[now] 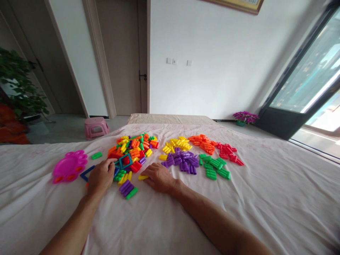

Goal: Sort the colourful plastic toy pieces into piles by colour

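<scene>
My left hand (pixel 101 176) is at the left side of a mixed pile of coloured plastic building pieces (pixel 135 144). Its fingers are closed at the edge of a blue-green square frame (pixel 125 161), which leans over the pile; the exact contact is partly hidden. Another blue frame (pixel 87 173) lies partly behind this hand. Just right of the pile, my right hand (pixel 158 177) rests low on the cloth, its fingertips closed on a yellow plastic building piece (pixel 143 177). Between the hands lie purple pieces (pixel 126 187) and a green piece (pixel 131 193).
Separate heaps of yellow (pixel 177 143), purple (pixel 183 161), orange (pixel 204 143), red (pixel 227 152) and green pieces (pixel 216 166) lie to the right. A pink paw-shaped tray (pixel 66 164) sits at the left, near a lone green piece (pixel 96 155). Beyond stands a pink stool (pixel 96 127).
</scene>
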Demonstrator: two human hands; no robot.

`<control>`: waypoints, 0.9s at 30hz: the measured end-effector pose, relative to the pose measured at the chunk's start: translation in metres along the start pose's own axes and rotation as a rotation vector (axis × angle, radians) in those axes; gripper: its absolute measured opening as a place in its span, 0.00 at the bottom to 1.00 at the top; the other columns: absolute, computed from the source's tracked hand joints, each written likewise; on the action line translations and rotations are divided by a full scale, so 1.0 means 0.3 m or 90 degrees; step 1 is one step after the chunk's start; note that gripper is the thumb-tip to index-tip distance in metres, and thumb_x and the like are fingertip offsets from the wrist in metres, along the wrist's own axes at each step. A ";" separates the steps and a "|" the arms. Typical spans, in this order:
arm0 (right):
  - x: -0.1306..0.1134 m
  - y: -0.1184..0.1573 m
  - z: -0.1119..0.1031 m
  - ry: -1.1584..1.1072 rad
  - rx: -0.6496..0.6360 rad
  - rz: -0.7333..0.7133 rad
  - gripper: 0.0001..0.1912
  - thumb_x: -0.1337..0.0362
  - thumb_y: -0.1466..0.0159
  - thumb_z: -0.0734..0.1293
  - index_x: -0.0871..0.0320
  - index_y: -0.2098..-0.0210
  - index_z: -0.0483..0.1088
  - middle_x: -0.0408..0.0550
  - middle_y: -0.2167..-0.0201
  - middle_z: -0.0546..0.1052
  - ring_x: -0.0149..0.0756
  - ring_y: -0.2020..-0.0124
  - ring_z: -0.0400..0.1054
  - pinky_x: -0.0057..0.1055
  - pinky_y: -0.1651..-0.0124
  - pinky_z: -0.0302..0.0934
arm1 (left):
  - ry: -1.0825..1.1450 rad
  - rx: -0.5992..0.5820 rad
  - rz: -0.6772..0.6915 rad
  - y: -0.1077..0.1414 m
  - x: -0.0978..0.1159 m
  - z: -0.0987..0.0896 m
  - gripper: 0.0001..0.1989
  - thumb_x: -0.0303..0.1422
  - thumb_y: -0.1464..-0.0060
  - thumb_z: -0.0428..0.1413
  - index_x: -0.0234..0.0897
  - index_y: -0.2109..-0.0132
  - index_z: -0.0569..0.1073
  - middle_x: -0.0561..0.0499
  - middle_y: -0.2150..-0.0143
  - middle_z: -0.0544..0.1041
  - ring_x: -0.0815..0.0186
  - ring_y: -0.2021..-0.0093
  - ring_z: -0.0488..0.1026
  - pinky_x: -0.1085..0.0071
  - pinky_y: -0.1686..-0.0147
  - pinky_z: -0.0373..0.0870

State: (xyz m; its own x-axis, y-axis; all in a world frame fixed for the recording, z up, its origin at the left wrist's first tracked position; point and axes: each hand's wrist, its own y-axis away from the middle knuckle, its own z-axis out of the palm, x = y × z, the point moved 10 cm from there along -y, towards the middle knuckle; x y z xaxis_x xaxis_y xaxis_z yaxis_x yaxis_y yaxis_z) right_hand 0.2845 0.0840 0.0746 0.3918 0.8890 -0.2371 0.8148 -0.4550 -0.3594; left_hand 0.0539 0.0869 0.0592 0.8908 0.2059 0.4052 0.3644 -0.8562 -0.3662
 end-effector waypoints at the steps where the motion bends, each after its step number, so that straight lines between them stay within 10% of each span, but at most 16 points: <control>1: 0.020 0.001 -0.013 0.012 0.012 0.018 0.12 0.62 0.31 0.65 0.55 0.51 0.75 0.49 0.58 0.79 0.38 0.56 0.70 0.33 0.49 0.61 | -0.003 0.001 0.000 0.000 0.000 0.000 0.20 0.36 0.37 0.44 0.42 0.49 0.78 0.48 0.51 0.82 0.61 0.55 0.77 0.69 0.59 0.67; 12: 0.474 0.185 -0.325 0.101 0.371 0.417 0.20 0.71 0.35 0.61 0.56 0.46 0.74 0.53 0.45 0.73 0.42 0.46 0.67 0.39 0.42 0.61 | -0.001 -0.001 0.003 -0.002 0.003 -0.002 0.20 0.37 0.37 0.43 0.42 0.50 0.78 0.48 0.52 0.82 0.61 0.54 0.77 0.69 0.59 0.67; 27: 0.298 0.054 -0.139 0.148 0.018 0.289 0.12 0.61 0.31 0.62 0.55 0.64 0.77 0.49 0.62 0.79 0.38 0.55 0.69 0.34 0.51 0.56 | -0.003 -0.007 -0.007 -0.002 0.002 -0.001 0.20 0.36 0.38 0.44 0.42 0.49 0.77 0.48 0.51 0.82 0.60 0.55 0.77 0.69 0.60 0.67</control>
State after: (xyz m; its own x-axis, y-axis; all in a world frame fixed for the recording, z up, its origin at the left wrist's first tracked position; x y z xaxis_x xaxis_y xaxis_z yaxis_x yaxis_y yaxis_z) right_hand 0.3505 0.1584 0.0853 0.7913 0.5875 -0.1693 0.5293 -0.7968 -0.2913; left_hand 0.0541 0.0875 0.0600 0.8880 0.2180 0.4049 0.3715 -0.8590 -0.3522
